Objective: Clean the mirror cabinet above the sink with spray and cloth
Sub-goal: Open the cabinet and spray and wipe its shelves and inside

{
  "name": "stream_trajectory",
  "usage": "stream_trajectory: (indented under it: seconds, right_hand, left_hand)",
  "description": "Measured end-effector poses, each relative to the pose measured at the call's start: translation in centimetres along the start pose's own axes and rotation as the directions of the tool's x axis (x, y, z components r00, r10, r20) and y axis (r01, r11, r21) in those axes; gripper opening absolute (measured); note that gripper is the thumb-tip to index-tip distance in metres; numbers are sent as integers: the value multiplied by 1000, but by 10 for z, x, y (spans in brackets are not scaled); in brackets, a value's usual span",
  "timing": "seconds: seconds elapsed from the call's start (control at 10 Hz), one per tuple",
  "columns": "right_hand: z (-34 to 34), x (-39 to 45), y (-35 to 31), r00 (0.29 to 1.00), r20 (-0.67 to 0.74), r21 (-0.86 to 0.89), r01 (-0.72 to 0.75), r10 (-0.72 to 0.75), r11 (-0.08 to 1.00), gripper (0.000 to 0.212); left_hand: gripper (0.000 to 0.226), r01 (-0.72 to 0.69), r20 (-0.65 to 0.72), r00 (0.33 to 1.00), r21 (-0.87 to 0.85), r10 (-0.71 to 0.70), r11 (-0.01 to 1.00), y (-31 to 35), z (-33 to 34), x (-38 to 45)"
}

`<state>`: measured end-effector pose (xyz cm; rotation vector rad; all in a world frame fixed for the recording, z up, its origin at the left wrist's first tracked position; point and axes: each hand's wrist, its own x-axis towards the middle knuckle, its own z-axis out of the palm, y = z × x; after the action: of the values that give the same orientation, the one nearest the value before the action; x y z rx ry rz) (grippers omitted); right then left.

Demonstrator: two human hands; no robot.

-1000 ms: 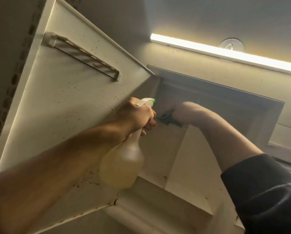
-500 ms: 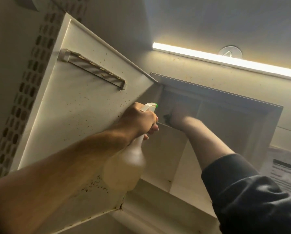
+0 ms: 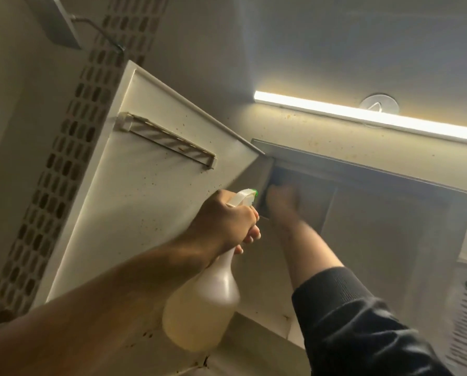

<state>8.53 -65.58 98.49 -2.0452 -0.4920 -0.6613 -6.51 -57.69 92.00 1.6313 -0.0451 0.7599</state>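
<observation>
Yellowish spray bottle [image 3: 202, 308] gripped in left hand [image 3: 224, 223]; right hand [image 3: 282, 198] (blurred, fingers unclear) presses dark cloth [image 3: 277, 178] into cabinet [image 3: 376, 213] top corner. Door [image 3: 151, 202] still speckled, so wiping looks early.

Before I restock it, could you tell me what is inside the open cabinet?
Inside the cabinet, only the right hand shows, blurred, against a dark cloth in the upper left corner. The lower shelves are hidden behind the arm and spray bottle.

Left forearm [image 3: 96, 302] bare, no sleeve; right arm in black sleeve [image 3: 362, 321] (ribbed cuff pushed up forearm).
</observation>
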Motion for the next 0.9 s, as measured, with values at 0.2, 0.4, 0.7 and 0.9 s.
stream_trajectory:
  seconds: [0.2,0.4,0.7,0.9]
  right_hand:
    - [-9,5,12,991,103,-208,-63,86,976,31]
    - [-29,-7,14,959,283,-351,112,-9,929,32]
    - [-46,-16,12,891,412,-593,420,-189,687,37]
    - [-74,-10,-2,897,327,-804,430,-298,411,21]
  left_hand:
    - [18,-1,-35,999,16,2,1000,5,-5,6]
    - [20,31,-43,999,28,-30,999,-3,8,10]
    - [18,45,-20,999,36,-44,998,-8,26,13]
    - [19,-1,-10,1000,6,1,1000,-3,19,12]
